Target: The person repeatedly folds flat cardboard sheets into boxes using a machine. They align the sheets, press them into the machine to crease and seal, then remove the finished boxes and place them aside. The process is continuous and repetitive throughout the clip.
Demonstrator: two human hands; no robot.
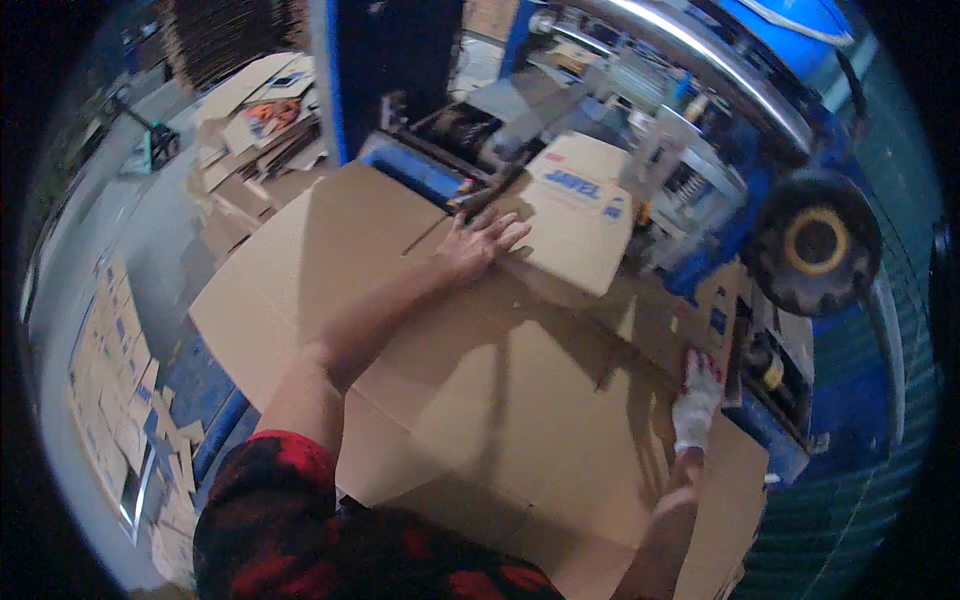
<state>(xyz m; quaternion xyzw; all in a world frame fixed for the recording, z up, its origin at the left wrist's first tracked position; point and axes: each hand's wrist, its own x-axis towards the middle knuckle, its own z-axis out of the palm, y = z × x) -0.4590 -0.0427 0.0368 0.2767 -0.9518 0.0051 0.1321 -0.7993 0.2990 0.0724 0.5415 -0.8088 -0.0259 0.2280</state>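
A large brown cardboard sheet [450, 400] with crease lines lies in front of me, reaching up to the machine. My left hand [483, 245] is bare, and its spread fingers rest near the sheet's far edge. Just beyond them, a printed cardboard panel [575, 215] with blue and red marks slopes up into the machine. At the right, my right hand [697, 400] wears a white glove with reddish fingertips. It lies on the cardboard with fingers stretched forward, beside a part with blue print.
Ahead stands a blue machine with a shiny metal roller [715, 60] and a dark toothed wheel [815, 240] at the right. Stacked cardboard pieces [255, 130] are at the far left. More flat cardboard [110, 370] and scraps lie on the floor at the left.
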